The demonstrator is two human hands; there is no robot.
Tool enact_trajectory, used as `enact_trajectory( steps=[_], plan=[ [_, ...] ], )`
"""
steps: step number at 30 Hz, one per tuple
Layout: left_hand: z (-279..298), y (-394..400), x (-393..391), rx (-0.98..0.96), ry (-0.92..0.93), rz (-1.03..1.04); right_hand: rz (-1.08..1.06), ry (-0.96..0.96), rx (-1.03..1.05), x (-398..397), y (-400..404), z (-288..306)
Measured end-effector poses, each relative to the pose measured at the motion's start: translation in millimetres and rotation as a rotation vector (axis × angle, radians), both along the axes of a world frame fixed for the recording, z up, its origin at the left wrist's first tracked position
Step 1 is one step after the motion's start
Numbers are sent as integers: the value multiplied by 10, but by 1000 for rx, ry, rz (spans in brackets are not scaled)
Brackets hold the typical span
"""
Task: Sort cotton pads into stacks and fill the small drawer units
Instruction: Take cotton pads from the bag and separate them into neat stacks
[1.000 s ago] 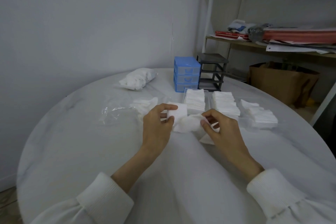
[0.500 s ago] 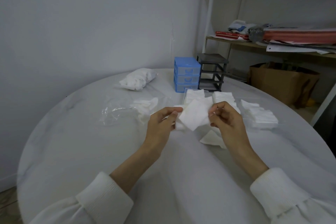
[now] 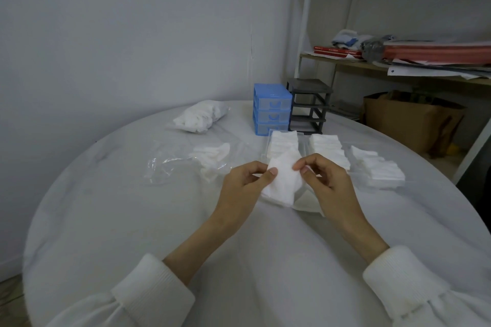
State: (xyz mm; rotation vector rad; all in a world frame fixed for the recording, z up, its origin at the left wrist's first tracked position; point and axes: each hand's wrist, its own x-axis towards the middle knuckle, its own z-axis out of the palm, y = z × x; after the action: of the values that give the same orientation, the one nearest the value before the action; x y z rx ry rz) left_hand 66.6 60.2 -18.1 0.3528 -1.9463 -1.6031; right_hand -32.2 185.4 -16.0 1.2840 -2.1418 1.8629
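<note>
Both hands pinching one cotton pad above the round tabletop (image 3: 111,220).
The left hand (image 3: 245,183) and right hand (image 3: 328,180) each clamp thumb and forefinger on the cotton pad (image 3: 284,176); at 12 o'clock lie pad stacks (image 3: 326,147), beyond them the blue drawer unit (image 3: 271,109) and dark empty frame (image 3: 309,105).

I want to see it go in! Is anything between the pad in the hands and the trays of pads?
Nothing visible. Both hands hold the pad just before the trays; only bare table lies between.
</note>
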Motion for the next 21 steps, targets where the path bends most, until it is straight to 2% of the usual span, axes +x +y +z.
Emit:
enact_trajectory(
  steps=[21],
  plan=[
    [-2, -4, -7, -79, 28, 30, -75, 232, 72, -25, 5, -42]
  ],
)
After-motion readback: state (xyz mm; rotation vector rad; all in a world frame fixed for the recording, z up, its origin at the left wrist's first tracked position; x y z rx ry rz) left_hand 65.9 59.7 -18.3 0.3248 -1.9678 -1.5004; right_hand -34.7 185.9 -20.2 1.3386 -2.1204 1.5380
